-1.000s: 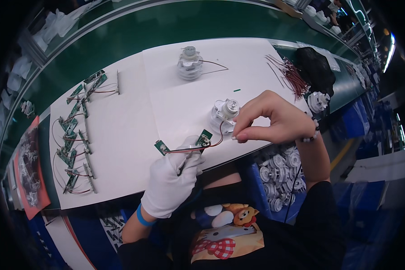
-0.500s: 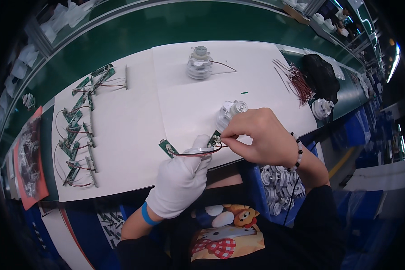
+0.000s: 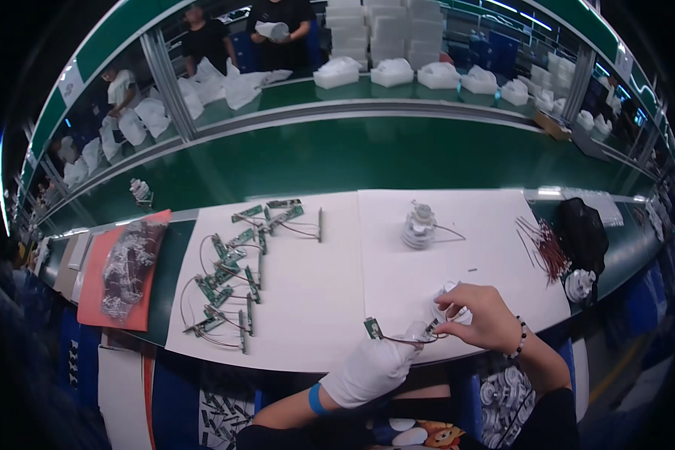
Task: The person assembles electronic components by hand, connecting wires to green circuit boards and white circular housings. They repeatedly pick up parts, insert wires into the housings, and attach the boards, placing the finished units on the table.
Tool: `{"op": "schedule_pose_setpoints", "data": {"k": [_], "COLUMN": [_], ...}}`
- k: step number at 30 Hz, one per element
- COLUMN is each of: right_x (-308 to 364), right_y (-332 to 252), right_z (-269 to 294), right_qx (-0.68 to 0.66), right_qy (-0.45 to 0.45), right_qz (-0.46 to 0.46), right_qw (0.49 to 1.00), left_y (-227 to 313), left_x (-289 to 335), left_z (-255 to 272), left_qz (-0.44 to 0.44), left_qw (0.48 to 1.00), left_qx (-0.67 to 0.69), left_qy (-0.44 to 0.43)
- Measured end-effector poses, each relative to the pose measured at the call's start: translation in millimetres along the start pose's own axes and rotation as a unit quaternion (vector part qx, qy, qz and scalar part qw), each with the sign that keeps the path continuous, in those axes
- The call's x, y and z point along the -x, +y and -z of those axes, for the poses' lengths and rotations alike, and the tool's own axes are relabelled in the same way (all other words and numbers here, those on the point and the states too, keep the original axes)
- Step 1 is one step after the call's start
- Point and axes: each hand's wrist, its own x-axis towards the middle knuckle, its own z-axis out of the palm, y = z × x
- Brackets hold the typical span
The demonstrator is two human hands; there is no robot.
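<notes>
My left hand (image 3: 367, 371), in a white glove with a blue wristband, is closed on a small green circuit board (image 3: 432, 325). A dark wire (image 3: 401, 341) runs from it across the gloved fingers to a second green board (image 3: 373, 328) beyond the knuckles. My bare right hand (image 3: 478, 319), with a beaded bracelet, is beside the held board. Its thumb and forefinger are apart with nothing visible between them. Behind its fingers stands a partly hidden white plastic motor unit (image 3: 448, 289). Farther back, a similar white unit (image 3: 418, 226) stands upright with a wire trailing right.
Several wired green boards (image 3: 229, 277) lie on the white sheet (image 3: 315, 315) at left. Red wires (image 3: 551, 259), a black bag (image 3: 583, 234) and another white unit (image 3: 580, 285) are at right. An orange sheet (image 3: 90, 300) carries bagged parts. White-wrapped items (image 3: 392, 73) line the far belt; people stand beyond.
The view has tilted up, bringing the far belt and people into sight. My right thumb and forefinger, earlier pinched at the board's end, have parted. My left hand keeps its hold.
</notes>
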Motion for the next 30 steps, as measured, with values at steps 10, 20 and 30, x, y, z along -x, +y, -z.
{"op": "schedule_pose_setpoints", "data": {"k": [10, 20, 30], "right_x": [-1, -8, -8], "right_y": [18, 150, 169], "right_z": [-1, -4, -41], "right_qx": [-0.082, -0.328, -0.27], "right_qy": [-0.021, 0.27, 0.222], "right_qz": [0.018, -0.102, -0.139], "right_qw": [0.996, 0.899, 0.927], "left_y": [-13, -23, -10], "left_x": [-10, -77, -115], "left_z": [-5, 45, -17], "left_qz": [-0.002, 0.009, 0.078], "left_qw": [0.992, 0.987, 0.978], "left_qx": [0.117, -0.123, 0.113], "left_qy": [0.056, 0.102, -0.159]}}
